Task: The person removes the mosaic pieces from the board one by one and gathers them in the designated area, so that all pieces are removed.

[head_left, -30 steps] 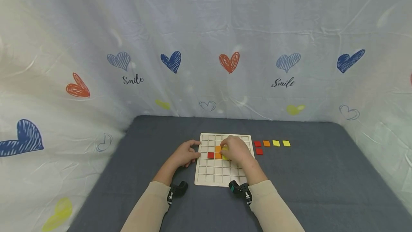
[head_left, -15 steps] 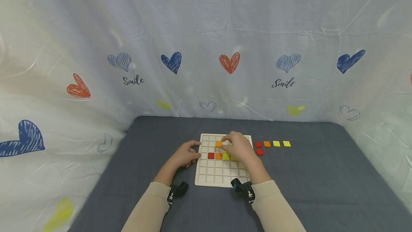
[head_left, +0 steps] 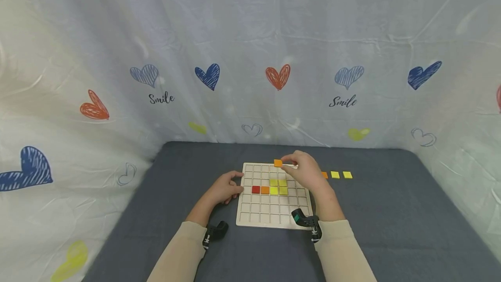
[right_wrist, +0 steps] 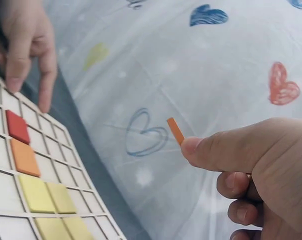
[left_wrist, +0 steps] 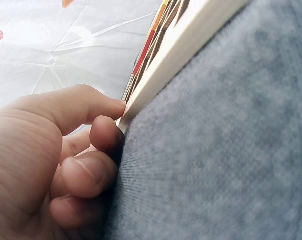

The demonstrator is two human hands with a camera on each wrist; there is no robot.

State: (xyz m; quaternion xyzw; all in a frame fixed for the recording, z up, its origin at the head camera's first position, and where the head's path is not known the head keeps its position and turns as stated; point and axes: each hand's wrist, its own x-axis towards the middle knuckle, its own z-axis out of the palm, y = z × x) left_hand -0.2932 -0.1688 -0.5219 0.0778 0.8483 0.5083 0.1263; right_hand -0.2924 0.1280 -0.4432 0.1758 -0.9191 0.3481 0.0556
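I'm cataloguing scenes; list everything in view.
backdrop: one, whitish, background
hearts: many, multicoloured, backdrop
Smile words: two, black, backdrop
table: one, grey, centre
board: one, pale, on table
red tile: one visible, red, on board
orange tiles: three, orange, one on board, one on table, one held
yellow tiles: six, yellow, four on board, two on table
wrist cameras: two, black, foreground
sleeves: two, beige, foreground
left hand: one, touching board
right hand: one, holding orange tile

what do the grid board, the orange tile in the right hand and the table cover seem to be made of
Grid board: probably wood, smooth and unpainted-looking, judging by its pale cream surface and edge.
Orange tile: plastic or painted wood, fairly matte; the even colour fits either.
Table cover: likely matte fabric, from its fine ribbed texture up close.
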